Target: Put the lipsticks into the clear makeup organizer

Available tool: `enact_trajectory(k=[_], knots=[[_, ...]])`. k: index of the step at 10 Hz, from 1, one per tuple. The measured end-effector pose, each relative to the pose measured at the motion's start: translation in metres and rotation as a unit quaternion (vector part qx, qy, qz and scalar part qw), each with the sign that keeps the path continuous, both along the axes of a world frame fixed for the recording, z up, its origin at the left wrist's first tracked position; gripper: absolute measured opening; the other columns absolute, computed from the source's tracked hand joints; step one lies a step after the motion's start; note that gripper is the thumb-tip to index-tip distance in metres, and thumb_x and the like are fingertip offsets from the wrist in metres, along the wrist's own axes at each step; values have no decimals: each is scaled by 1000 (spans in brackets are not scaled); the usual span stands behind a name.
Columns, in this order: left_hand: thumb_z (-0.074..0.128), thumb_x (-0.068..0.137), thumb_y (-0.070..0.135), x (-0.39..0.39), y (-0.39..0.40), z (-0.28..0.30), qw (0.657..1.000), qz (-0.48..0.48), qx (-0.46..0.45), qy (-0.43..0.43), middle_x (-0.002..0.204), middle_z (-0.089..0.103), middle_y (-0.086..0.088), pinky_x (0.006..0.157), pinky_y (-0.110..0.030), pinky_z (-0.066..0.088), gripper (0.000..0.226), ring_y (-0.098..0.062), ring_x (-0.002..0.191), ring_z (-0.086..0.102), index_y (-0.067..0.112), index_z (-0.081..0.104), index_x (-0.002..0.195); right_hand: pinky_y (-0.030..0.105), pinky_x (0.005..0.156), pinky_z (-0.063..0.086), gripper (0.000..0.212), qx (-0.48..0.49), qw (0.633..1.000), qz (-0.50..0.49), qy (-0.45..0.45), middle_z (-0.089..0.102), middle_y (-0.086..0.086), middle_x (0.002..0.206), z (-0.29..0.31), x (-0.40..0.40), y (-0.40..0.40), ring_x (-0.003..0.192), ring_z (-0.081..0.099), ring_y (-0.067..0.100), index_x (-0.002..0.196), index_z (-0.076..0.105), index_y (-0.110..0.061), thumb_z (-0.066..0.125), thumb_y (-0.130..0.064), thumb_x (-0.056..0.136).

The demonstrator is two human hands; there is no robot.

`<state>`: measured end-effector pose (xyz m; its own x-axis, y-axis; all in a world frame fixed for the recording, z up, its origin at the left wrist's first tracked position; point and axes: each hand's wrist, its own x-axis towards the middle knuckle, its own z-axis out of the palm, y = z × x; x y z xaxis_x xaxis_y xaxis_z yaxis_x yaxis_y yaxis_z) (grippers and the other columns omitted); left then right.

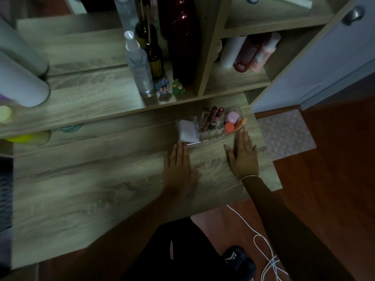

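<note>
The clear makeup organizer [215, 136] sits on the wooden desk near its right edge. Several lipsticks [211, 118] stand or lean in its middle slots. A white box [188, 131] fills its left compartment, and pink and orange sponges [233, 122] lie in the right one. My left hand [179, 167] rests flat on the desk, fingertips at the organizer's front left corner. My right hand [243, 155] lies flat too, fingertips touching the organizer's front right edge. Neither hand holds anything.
A clear spray bottle [139, 65], dark bottles [182, 41] and two small figurines [170, 88] stand on the shelf behind the organizer. More bottles [247, 51] fill the right cubby. A white cylinder [20, 82] looms at left. A white cord [263, 252] trails on the floor.
</note>
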<state>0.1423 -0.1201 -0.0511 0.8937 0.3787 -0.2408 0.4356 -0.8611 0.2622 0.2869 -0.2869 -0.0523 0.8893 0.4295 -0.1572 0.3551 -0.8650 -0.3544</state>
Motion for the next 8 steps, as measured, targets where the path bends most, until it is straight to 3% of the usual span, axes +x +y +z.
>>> enact_trajectory(k=[3, 6, 8], knots=[[31, 90, 61, 3, 5, 1, 999, -12, 30, 8, 158, 9, -14, 113, -47, -7, 83, -27, 145, 4, 8, 7, 148, 59, 117, 13, 71, 30, 999, -1, 16, 8, 9, 161, -1, 4, 2, 147, 12, 32, 151, 0, -19, 36, -49, 97], [28, 93, 54, -7, 11, -2, 1000, -29, 7, 7, 158, -2, -16, 118, -48, 1, 79, -28, 145, -4, 7, -4, 147, 58, 117, 17, 73, 12, 1000, 20, 18, 4, 8, 162, -2, 8, -2, 148, 7, 30, 151, -1, -18, 37, -49, 97], [26, 94, 52, -21, 6, 2, 996, -85, 3, -3, 158, 2, -18, 118, -45, 5, 76, -29, 145, 1, 1, 4, 147, 51, 119, 17, 73, 61, 998, -19, -10, 10, 15, 160, -6, -23, -3, 148, 7, 30, 151, 2, -12, 40, -45, 98]])
